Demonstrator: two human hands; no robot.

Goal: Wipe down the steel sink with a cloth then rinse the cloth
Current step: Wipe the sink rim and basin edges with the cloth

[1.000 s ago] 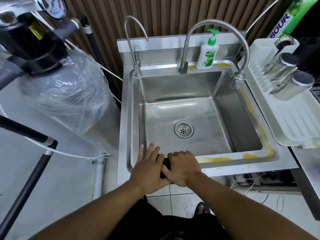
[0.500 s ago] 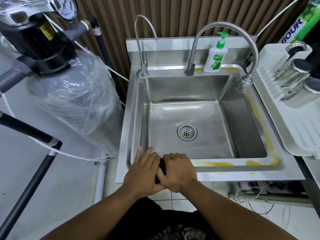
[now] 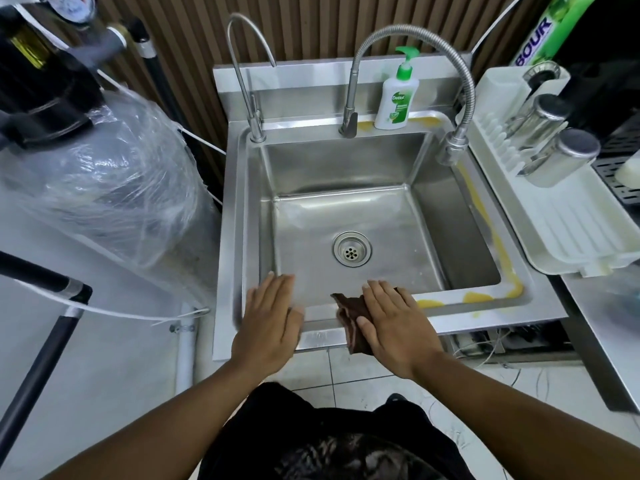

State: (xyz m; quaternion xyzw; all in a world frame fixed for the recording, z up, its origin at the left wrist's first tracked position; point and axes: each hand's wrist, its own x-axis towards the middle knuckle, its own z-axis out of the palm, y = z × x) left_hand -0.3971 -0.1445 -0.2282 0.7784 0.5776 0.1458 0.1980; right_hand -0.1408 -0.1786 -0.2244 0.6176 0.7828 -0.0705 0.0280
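Brown cloth (image 3: 355, 318) lies folded on the front rim of the steel sink (image 3: 349, 216), pinned flat under the right hand (image 3: 393, 322). Its long axis runs front to back, from the basin lip toward the person, with the near end hanging over the outer edge of the rim. Those right fingers (image 3: 381, 296) are stretched out and pressed down on the cloth rather than curled around it, the thumb resting along its left side. No grip, only a flat palm press.

The left hand (image 3: 268, 318) rests on the same rim, apart from the cloth and to its left, fingers spread and empty, their tips reaching over the basin edge.

What matters for the coming stroke is direction. Yellow residue (image 3: 431, 303) streaks the rim just to the right of the cloth, continues along the front right corner (image 3: 512, 289), and climbs the right-hand rim toward the flexible faucet (image 3: 453, 147). So the dirt lies to the right of the right hand, on the same surface, with nothing between. A sideways slide to the right looks like the natural move, and the right hand is plainly the nearer 1 of the 2. More yellow sits at the back beside the soap bottle (image 3: 396, 98), well apart from both hands. The basin floor around the drain (image 3: 352, 249) looks clean and dry, and no water is running, so rinsing seems some way off.
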